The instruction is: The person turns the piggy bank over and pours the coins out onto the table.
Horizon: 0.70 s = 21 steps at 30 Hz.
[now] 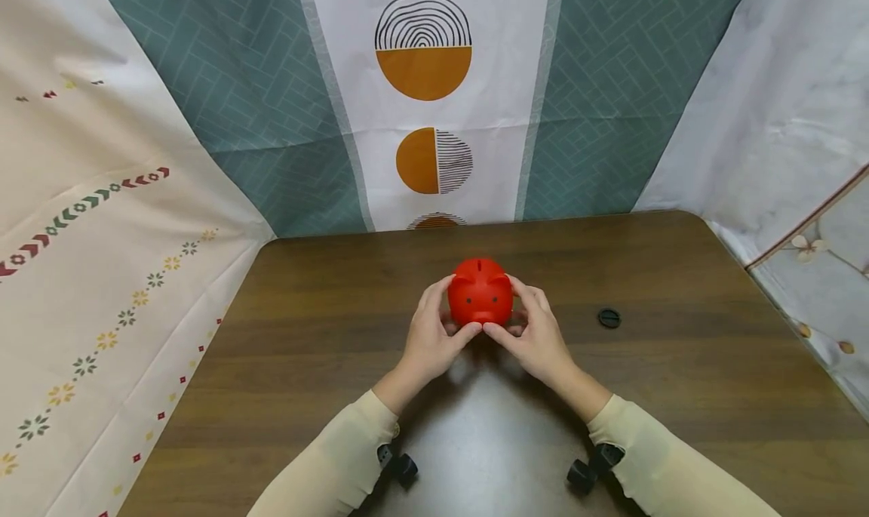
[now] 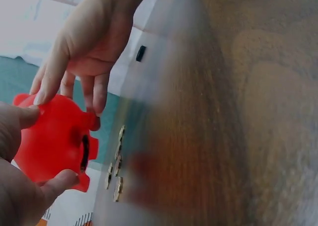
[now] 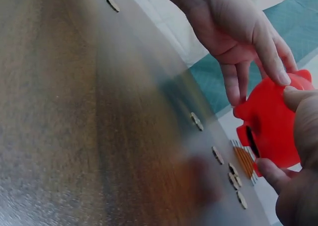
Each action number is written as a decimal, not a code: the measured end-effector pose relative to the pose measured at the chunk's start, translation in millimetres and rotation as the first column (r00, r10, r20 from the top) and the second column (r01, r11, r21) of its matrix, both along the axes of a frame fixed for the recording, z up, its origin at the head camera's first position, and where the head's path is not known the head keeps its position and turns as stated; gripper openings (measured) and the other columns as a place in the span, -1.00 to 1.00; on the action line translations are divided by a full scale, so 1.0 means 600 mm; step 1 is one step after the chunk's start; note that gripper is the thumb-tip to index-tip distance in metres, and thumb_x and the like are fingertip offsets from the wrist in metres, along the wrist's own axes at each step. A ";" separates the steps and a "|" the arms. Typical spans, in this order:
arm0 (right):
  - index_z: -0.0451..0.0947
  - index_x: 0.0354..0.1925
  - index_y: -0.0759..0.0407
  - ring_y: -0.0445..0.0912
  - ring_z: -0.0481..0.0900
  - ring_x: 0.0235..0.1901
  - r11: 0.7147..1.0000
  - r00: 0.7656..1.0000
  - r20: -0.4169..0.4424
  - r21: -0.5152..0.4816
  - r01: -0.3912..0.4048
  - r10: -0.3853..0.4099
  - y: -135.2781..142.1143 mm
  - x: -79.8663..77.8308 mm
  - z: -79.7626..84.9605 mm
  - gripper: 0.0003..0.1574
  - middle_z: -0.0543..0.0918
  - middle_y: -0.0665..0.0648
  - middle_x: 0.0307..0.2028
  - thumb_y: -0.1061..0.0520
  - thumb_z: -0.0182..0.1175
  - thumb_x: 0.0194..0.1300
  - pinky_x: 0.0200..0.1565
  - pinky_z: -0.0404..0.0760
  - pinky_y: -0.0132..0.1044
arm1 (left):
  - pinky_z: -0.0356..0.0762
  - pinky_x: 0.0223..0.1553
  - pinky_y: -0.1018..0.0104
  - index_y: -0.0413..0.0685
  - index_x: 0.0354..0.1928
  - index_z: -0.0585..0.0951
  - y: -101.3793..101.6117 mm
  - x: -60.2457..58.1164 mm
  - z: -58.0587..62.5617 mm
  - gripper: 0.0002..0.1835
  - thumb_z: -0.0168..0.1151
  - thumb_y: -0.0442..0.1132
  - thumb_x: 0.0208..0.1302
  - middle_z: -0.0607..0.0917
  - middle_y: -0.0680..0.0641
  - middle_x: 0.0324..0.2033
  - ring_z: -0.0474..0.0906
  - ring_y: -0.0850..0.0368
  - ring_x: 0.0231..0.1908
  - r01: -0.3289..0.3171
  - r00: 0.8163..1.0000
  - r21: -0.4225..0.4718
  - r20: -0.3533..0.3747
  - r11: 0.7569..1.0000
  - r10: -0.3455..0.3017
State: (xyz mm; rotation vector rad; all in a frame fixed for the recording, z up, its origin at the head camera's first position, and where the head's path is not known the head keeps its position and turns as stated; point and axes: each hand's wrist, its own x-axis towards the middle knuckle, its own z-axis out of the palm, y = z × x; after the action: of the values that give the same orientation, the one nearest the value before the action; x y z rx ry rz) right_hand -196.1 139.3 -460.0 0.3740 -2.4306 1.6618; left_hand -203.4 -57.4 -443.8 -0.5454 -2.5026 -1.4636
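A red piggy bank [image 1: 480, 290] is held between both hands, its snout toward me and a coin slot on top. My left hand [image 1: 432, 334] grips its left side, fingers round the back and thumb at the lower front. The right hand [image 1: 536, 333] mirrors that grip on the other side, and the two thumb tips nearly meet under the snout. In the left wrist view the piggy bank [image 2: 52, 136] is off the table, with a dark round opening in its underside. The same opening shows on the piggy bank [image 3: 273, 119] in the right wrist view.
A black round plug [image 1: 609, 318] lies on the wooden table [image 1: 326, 290], right of the hands. Several small flat pieces [image 2: 118, 188] lie on the tabletop in the wrist views; their kind is unclear. Patterned cloths [image 1: 611, 87] hang behind and beside the table.
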 end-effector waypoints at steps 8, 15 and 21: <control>0.23 0.37 0.05 0.09 0.63 -0.13 0.999 0.954 -0.300 -0.048 -0.009 -0.006 -0.008 0.000 0.031 0.06 0.30 0.25 0.16 0.23 0.51 -0.05 -0.16 0.67 -0.12 | 0.64 -0.15 0.19 -0.05 0.33 0.26 0.001 0.003 0.035 -0.16 0.48 -0.36 0.01 0.28 -0.14 0.30 0.63 -0.10 -0.15 0.100 0.971 0.112 -0.226 0.989 -0.072; 0.17 0.41 0.14 0.21 0.62 -0.15 0.997 0.994 -0.107 -0.076 -0.032 0.023 -0.014 0.014 0.072 0.00 0.29 0.30 0.15 0.23 0.42 0.09 -0.16 0.65 0.02 | 0.64 -0.25 0.36 0.08 0.37 0.21 0.002 -0.005 0.049 -0.15 0.46 -0.23 0.07 0.29 -0.02 0.29 0.64 0.01 -0.27 0.027 1.000 0.059 0.007 0.998 -0.027; 0.15 0.43 -0.06 0.13 0.63 -0.19 0.999 1.000 0.007 -0.051 -0.001 0.001 -0.011 0.002 0.011 0.03 0.30 0.19 0.17 0.05 0.44 0.09 -0.18 0.67 -0.17 | 0.65 -0.33 0.34 0.09 0.39 0.19 -0.003 -0.004 0.025 -0.14 0.45 -0.19 0.09 0.28 -0.06 0.30 0.61 -0.05 -0.35 0.023 0.991 0.025 0.134 0.999 -0.027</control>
State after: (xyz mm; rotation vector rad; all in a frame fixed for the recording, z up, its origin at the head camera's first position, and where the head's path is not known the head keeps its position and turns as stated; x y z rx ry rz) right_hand -194.7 132.6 -453.2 0.3628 -2.3875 1.7247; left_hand -205.8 -59.3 -428.7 -0.4914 -2.5849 -1.5865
